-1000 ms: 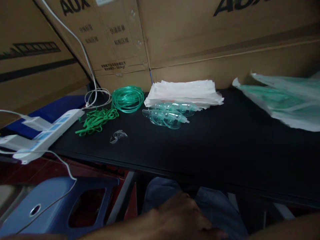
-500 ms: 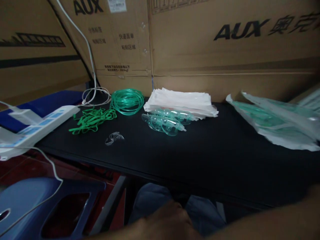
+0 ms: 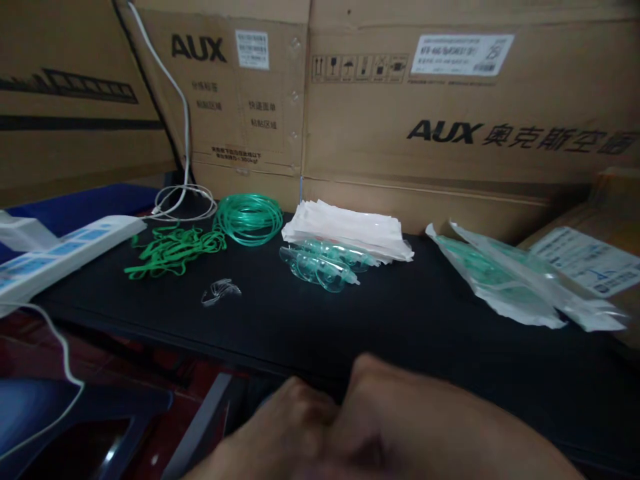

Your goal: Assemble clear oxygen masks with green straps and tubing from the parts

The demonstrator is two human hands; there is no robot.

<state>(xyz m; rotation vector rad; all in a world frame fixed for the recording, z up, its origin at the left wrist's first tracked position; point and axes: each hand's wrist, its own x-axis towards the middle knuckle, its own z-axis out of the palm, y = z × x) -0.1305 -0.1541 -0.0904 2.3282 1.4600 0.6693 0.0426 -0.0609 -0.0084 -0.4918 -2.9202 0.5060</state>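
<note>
At the bottom centre my left hand (image 3: 283, 427) and my right hand (image 3: 400, 413) are close together in front of the black table's (image 3: 300, 333) near edge. Their backs face me and the fingers are hidden, so whether they hold anything does not show. Farther back on the table lie clear green plastic masks (image 3: 323, 267), nested in a row. Behind these is a stack of white pouches (image 3: 350, 227). To the left are a coil of green tubing (image 3: 249, 219), a tangle of green elastic straps (image 3: 175, 250) and a small heap of thin, shiny strips (image 3: 221, 291).
Sealed pouches (image 3: 515, 280) with green contents lie at the right. Large cardboard boxes (image 3: 360, 120) stand along the back. A white power strip (image 3: 75, 250) with a cable is at the left, above a blue stool (image 3: 45, 407).
My two hands have come up from the lap to near the table edge, the right one most. The view has tilted up and turned slightly right; the things on the table have not moved.
</note>
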